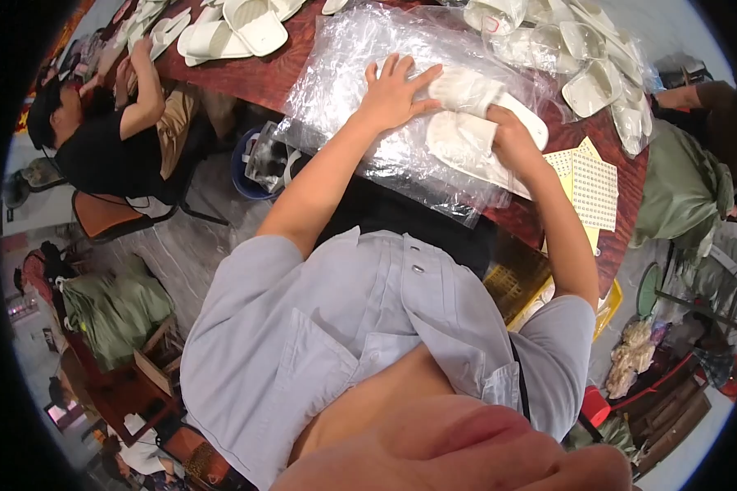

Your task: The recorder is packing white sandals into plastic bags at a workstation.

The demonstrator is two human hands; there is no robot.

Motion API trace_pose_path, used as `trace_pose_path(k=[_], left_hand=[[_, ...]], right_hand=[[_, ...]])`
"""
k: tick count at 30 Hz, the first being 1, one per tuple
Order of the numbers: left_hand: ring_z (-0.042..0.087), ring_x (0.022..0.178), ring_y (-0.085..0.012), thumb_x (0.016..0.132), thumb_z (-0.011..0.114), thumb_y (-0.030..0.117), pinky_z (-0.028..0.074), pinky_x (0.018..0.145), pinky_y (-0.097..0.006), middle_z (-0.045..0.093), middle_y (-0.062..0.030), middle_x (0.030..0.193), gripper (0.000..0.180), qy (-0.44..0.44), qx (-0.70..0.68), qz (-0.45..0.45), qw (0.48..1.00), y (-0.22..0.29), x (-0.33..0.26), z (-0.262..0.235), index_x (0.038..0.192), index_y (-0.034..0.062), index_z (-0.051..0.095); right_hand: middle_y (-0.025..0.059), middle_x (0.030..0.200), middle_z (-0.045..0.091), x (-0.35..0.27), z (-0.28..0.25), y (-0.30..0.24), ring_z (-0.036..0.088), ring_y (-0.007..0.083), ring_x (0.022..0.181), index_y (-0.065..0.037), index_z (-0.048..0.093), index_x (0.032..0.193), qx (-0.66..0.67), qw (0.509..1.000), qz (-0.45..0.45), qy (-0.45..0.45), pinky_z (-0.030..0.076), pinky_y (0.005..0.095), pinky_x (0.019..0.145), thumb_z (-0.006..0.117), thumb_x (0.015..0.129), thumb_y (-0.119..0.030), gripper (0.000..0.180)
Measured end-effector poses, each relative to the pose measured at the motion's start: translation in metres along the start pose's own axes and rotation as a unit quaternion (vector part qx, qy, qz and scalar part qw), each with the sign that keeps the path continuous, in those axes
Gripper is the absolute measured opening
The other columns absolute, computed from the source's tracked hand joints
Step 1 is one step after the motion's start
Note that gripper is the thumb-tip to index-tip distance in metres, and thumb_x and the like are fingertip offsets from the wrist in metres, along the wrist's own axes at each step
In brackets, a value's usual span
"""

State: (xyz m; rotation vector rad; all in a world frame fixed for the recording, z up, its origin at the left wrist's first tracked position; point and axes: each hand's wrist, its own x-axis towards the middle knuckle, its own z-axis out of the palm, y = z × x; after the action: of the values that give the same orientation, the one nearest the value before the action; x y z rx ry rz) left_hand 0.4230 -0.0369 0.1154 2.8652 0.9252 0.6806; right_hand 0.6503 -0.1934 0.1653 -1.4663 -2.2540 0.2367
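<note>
A pair of white slippers (458, 146) lies side by side on the dark red table, with clear plastic about their left ends. My left hand (395, 94) rests on a stack of clear plastic bags (336, 53), fingers spread, its fingertips close to the slippers. From the right, my right hand (517, 146) is closed on the slippers around the strap openings. Its fingertips are partly hidden by the straps. How far the slippers are inside a bag is hard to tell.
White slippers in clear bags (594, 86) are heaped at the far right. More loose slippers (254, 29) lie at the far left. Sticker sheets (595, 192) sit by my right forearm. A co-worker (110, 135) sits at left, near a blue bin (241, 168). A yellow crate (610, 309) stands below the table edge.
</note>
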Motion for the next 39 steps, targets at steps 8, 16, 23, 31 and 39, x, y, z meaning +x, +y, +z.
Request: trace_pose_path(k=[8, 16, 23, 31, 39], left_hand=[[0.028, 0.140, -0.0432, 0.086, 0.049, 0.073, 0.016, 0.107, -0.069, 0.042, -0.0186, 0.145, 0.067, -0.009, 0.044, -0.014, 0.999, -0.001, -0.004, 0.008, 0.146, 0.0410, 0.044], [0.029, 0.141, -0.0439, 0.085, 0.048, 0.075, 0.017, 0.106, -0.071, 0.038, -0.0190, 0.149, 0.069, -0.023, 0.067, -0.017, 0.997, 0.003, 0.000, 0.005, 0.146, 0.0428, 0.042], [0.019, 0.146, -0.0448, 0.085, 0.050, 0.073, 0.013, 0.109, -0.071, 0.031, -0.0188, 0.156, 0.071, -0.091, 0.068, -0.034, 0.993, 0.009, 0.009, 0.012, 0.149, 0.0455, 0.036], [0.018, 0.144, -0.0502, 0.085, 0.051, 0.074, 0.014, 0.111, -0.072, 0.031, -0.0206, 0.156, 0.071, -0.078, 0.048, -0.038, 0.995, 0.004, 0.004, 0.001, 0.148, 0.0422, 0.040], [0.024, 0.146, -0.0343, 0.084, 0.054, 0.068, 0.009, 0.112, -0.070, 0.038, -0.0138, 0.154, 0.079, 0.009, -0.084, -0.042, 0.996, -0.016, -0.004, 0.025, 0.149, 0.0245, 0.041]], right_hand=[[0.0212, 0.113, 0.067, -0.081, -0.048, -0.028, 0.063, 0.0384, 0.105, 0.005, 0.065, 0.116, 0.008, 0.960, 0.267, 0.082, 0.049, 0.0374, 0.091, 0.053, 0.081, 0.008, 0.037], [0.0114, 0.107, 0.071, -0.033, -0.101, -0.155, 0.067, 0.0149, 0.092, 0.004, 0.067, 0.115, 0.219, 0.781, 0.396, 0.430, 0.053, 0.0289, 0.079, 0.063, 0.083, -0.004, 0.034], [0.0146, 0.094, 0.071, 0.079, -0.033, -0.234, 0.069, 0.0231, 0.085, 0.006, 0.065, 0.107, 0.397, 0.916, 0.012, 0.058, 0.054, 0.0345, 0.078, 0.059, 0.081, 0.008, 0.027], [0.0260, 0.083, 0.069, 0.228, 0.070, -0.212, 0.070, 0.0345, 0.070, 0.005, 0.070, 0.096, 0.287, 0.932, 0.084, 0.205, 0.053, 0.0399, 0.067, 0.061, 0.083, -0.005, 0.018], [0.0257, 0.084, 0.068, 0.160, 0.047, -0.085, 0.068, 0.0395, 0.079, 0.004, 0.072, 0.084, 0.021, 0.930, 0.200, 0.306, 0.053, 0.0462, 0.074, 0.060, 0.073, -0.001, 0.017]])
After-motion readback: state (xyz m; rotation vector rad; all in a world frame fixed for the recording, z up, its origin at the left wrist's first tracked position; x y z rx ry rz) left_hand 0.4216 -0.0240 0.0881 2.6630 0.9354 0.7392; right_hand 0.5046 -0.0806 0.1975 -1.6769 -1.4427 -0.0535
